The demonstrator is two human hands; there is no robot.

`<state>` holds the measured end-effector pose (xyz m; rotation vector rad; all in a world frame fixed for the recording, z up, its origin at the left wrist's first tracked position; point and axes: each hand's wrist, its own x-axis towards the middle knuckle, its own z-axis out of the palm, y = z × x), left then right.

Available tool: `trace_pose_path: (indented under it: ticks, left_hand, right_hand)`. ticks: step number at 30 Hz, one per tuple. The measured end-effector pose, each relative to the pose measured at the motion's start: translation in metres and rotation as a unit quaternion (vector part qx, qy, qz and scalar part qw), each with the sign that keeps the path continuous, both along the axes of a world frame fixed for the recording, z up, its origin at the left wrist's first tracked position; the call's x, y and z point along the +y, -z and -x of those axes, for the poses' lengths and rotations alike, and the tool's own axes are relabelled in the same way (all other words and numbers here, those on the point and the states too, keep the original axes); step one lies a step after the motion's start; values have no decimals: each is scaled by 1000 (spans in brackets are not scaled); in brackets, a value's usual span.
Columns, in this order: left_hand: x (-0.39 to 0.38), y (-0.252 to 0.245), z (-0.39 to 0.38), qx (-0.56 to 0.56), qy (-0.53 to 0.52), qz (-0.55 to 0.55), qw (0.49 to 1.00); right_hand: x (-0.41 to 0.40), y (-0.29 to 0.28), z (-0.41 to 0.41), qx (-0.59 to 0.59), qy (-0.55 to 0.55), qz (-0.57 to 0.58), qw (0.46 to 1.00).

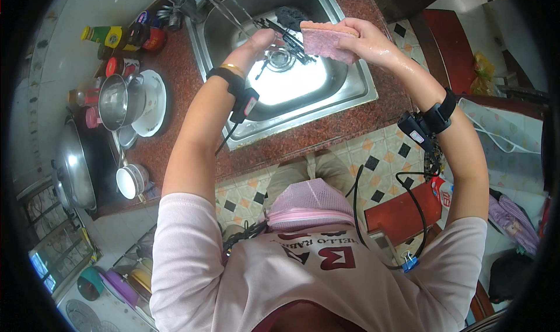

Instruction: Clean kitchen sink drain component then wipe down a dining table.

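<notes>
My left hand (261, 44), under running water (227, 14), grips a bunch of black chopsticks (292, 42) at its side; the fingers are partly hidden. The bunch slants over the stainless steel sink (288, 102), above the drain strainer (280, 60). A thin dark stick (261, 70) lies beside the strainer. With thumb and fingers, my right hand (366, 41) pinches a pink sponge (328, 43) over the sink's right side, close to the chopstick ends. Behind both lies a dark scouring pad or cloth (290, 17) in the basin. The right hand and forearm look wet.
A metal faucet (179, 1) stands at the back left. On the red stone counter (183, 157) are sauce bottles (111, 36), a metal pot (114, 102), a white plate (151, 104) and stacked bowls (131, 181). A lidded pan (76, 165) sits farther left. Cables hang near my right arm.
</notes>
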<state>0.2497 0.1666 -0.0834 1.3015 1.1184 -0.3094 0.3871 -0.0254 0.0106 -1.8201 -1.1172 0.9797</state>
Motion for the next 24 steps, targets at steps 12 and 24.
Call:
trace_pose_path:
  ticks: [12,24]
  left_hand:
    - [-1,18,-4,-58,382,-400,831]
    - [-4,11,-5,-4,502,-544,673]
  right_hand:
    - [-1,0,2,24,1,8,1000]
    - [0,1,5,24,6,2,1000]
